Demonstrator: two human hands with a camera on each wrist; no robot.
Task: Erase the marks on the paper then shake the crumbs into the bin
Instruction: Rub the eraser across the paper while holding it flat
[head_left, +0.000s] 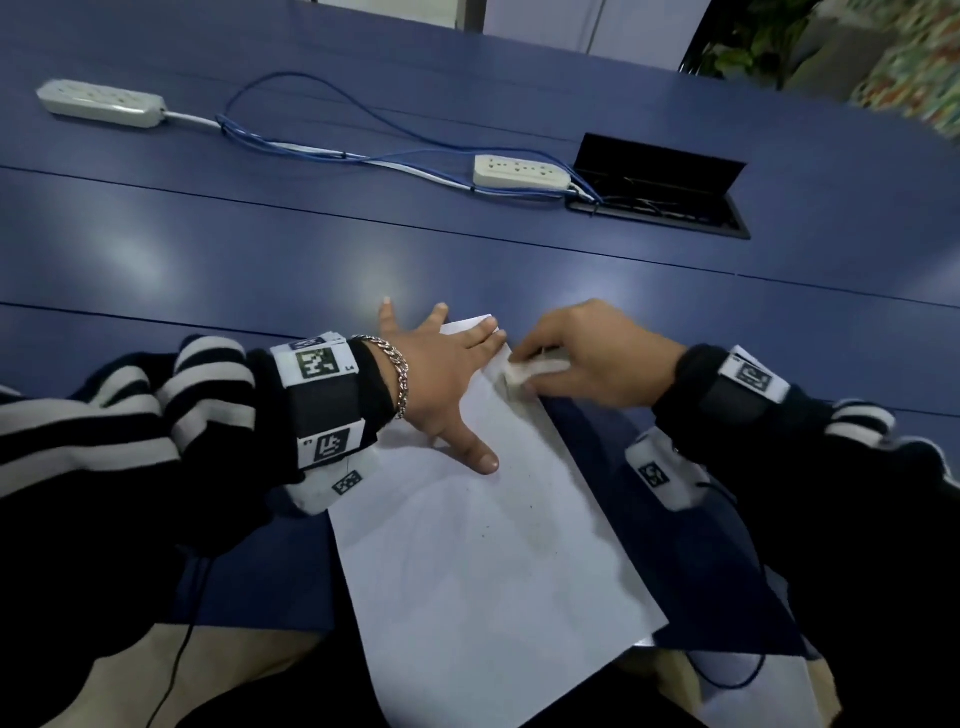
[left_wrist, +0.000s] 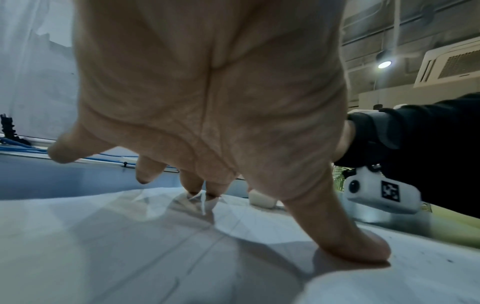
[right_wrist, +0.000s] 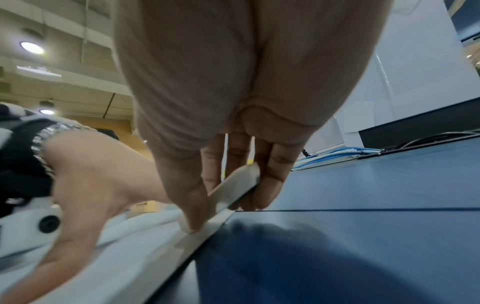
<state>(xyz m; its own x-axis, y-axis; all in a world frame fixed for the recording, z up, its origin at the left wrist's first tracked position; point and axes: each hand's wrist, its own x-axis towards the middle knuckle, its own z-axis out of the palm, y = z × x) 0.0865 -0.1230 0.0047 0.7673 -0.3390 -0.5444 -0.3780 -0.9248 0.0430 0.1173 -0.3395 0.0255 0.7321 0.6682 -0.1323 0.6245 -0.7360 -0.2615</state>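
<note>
A white sheet of paper (head_left: 483, 561) lies slanted on the blue table (head_left: 260, 249), its near end hanging over the table's front edge. My left hand (head_left: 441, 374) is spread flat on the paper's far left part, thumb and fingertips (left_wrist: 363, 248) pressing it down. My right hand (head_left: 587, 353) pinches a white eraser (head_left: 535, 371) between thumb and fingers and holds it against the paper's far right edge, over a grey smudge. The eraser (right_wrist: 233, 189) is tilted, one end on the paper (right_wrist: 124, 259). A few dark crumbs dot the sheet. No bin is in view.
Two white power strips (head_left: 101, 103) (head_left: 521, 171) and blue cables (head_left: 322, 150) lie across the table's far half. An open black cable hatch (head_left: 660, 192) sits at the right. Plants stand beyond the far right edge.
</note>
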